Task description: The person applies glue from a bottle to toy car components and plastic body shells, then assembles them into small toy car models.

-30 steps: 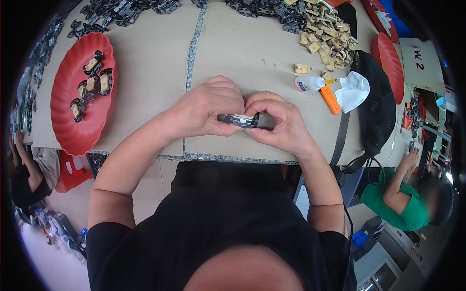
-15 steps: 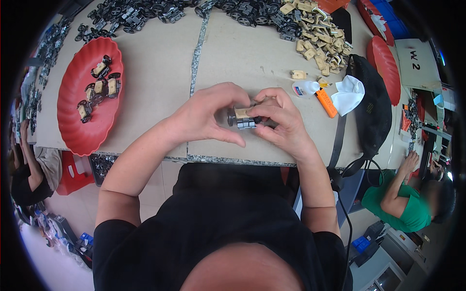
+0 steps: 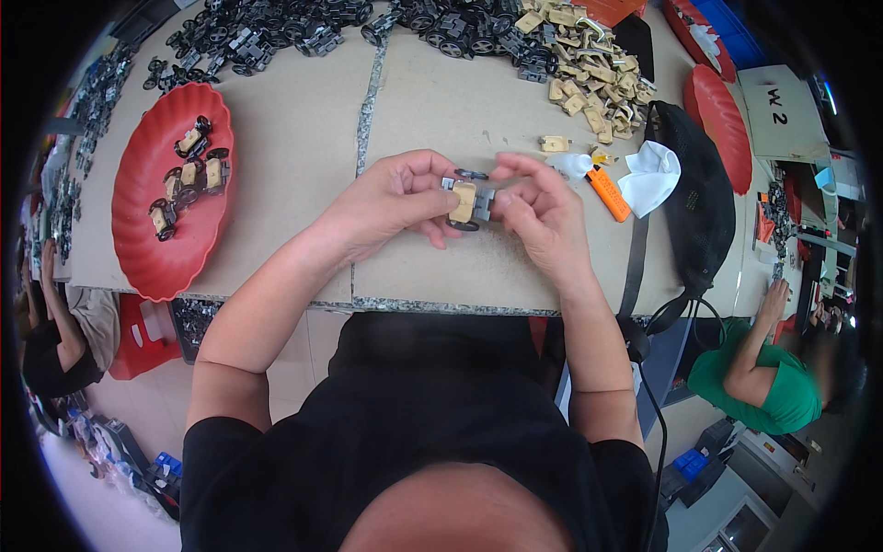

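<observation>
Both my hands hold one small toy car chassis [image 3: 466, 201] above the tan table [image 3: 294, 175]: a dark grey frame with black wheels and a tan plastic piece on top. My left hand [image 3: 395, 198] pinches its left end between thumb and fingers. My right hand [image 3: 538, 216] grips its right end, fingers curled over it. A single loose tan piece [image 3: 554, 143] lies just beyond my right hand.
A red plate [image 3: 166, 248] at the left carries several finished small cars. Heaps of dark chassis [image 3: 303, 32] and tan pieces [image 3: 598, 83] lie along the far edge. An orange cutter [image 3: 608, 192], white cloth [image 3: 651, 177] and black bag [image 3: 704, 202] sit at the right. Other people sit at both sides.
The chassis has turned in my hands, so the tan piece now shows on top. Both hands have stayed together over the table's middle.
</observation>
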`<state>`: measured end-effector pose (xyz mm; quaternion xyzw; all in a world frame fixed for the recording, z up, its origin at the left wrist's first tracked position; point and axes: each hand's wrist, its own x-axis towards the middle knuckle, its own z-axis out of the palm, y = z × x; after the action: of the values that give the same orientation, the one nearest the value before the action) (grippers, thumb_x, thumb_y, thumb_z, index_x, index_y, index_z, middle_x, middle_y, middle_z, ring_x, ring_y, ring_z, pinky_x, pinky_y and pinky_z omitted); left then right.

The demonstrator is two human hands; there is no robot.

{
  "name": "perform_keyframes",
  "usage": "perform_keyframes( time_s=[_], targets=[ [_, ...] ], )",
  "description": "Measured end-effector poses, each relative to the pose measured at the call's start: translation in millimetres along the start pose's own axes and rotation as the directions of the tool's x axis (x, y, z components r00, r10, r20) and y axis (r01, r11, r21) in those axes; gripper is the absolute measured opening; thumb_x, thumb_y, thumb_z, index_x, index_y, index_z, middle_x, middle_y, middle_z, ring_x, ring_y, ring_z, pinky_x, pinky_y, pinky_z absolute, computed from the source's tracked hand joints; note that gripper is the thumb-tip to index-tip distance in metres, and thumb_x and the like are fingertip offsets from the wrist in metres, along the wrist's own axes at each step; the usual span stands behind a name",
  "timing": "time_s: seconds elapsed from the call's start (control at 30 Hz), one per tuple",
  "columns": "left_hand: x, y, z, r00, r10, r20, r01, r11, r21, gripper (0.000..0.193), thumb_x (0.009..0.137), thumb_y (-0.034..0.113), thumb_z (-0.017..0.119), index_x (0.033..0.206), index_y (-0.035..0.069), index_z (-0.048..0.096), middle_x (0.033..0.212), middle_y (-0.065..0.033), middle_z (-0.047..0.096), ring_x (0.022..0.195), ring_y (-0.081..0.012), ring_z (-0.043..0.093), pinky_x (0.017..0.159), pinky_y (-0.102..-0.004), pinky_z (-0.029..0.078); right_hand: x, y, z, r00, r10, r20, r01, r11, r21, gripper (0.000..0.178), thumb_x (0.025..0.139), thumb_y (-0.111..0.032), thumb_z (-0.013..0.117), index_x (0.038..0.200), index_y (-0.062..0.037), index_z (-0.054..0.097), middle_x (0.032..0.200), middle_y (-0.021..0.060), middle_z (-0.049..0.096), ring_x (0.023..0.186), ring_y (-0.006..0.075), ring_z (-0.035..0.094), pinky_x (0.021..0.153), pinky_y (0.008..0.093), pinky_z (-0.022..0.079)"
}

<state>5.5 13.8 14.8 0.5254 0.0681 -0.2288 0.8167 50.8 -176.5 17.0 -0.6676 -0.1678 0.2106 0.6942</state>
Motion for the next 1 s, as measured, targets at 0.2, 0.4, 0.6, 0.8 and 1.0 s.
perform_keyframes(
  time_s=[0.2,0.4,0.6,0.8,1.0],
  targets=[
    [3,-4,8,0.998,0.052,-0.018,-0.049,0.987,0.15,0.018,0.082,0.004,0.054,0.098,-0.002,0.049,0.085,-0.0075,0.058,0.072,-0.0102,0.058,0.059,-0.0212,0.05,3,3,1,0.95,0.292,0.107,-0.286,0.956,-0.072,0.026,0.077,-0.005,0.059,0.1,0.0048,0.051,0.071,0.0017,0.056,0.058,0.0033,0.053,0.054,0.0175,0.044],
    [2,0,12,0.998,0.039,-0.053,-0.028,0.981,0.194,0.018,0.078,0.001,0.052,0.095,-0.002,0.049,0.084,-0.0061,0.057,0.072,-0.0081,0.056,0.059,-0.0211,0.05,2,5,4,0.954,0.276,0.117,-0.276,0.961,-0.016,0.026,0.075,-0.005,0.061,0.096,0.0061,0.051,0.064,0.0036,0.057,0.054,0.0046,0.054,0.049,0.0187,0.045],
    [1,-2,15,0.996,0.035,-0.077,-0.015,0.97,0.243,0.018,0.076,0.001,0.053,0.093,-0.002,0.049,0.083,-0.0057,0.057,0.072,-0.0071,0.056,0.059,-0.0208,0.05,2,6,5,0.952,0.284,0.117,-0.281,0.959,-0.042,0.025,0.073,-0.003,0.061,0.094,0.0063,0.051,0.065,0.0041,0.057,0.055,0.005,0.055,0.049,0.0189,0.045],
    [-2,-3,17,0.994,0.038,-0.098,-0.013,0.971,0.239,0.019,0.075,0.001,0.055,0.092,-0.003,0.05,0.082,-0.0056,0.058,0.071,-0.0063,0.056,0.061,-0.0205,0.051,0,10,7,0.962,0.259,0.087,-0.253,0.965,-0.068,0.021,0.069,-0.002,0.061,0.087,0.0047,0.053,0.065,0.0007,0.055,0.055,0.0015,0.05,0.047,0.0167,0.04],
    [-1,-6,15,0.994,0.034,-0.101,-0.006,0.963,0.27,0.02,0.075,0.002,0.056,0.093,-0.003,0.05,0.083,-0.0053,0.058,0.073,-0.006,0.057,0.062,-0.02,0.051,0,9,8,0.96,0.27,0.074,-0.264,0.961,-0.08,0.018,0.068,-0.002,0.061,0.083,0.0033,0.053,0.066,-0.0004,0.055,0.057,0.0002,0.049,0.048,0.0158,0.039]
  ],
)
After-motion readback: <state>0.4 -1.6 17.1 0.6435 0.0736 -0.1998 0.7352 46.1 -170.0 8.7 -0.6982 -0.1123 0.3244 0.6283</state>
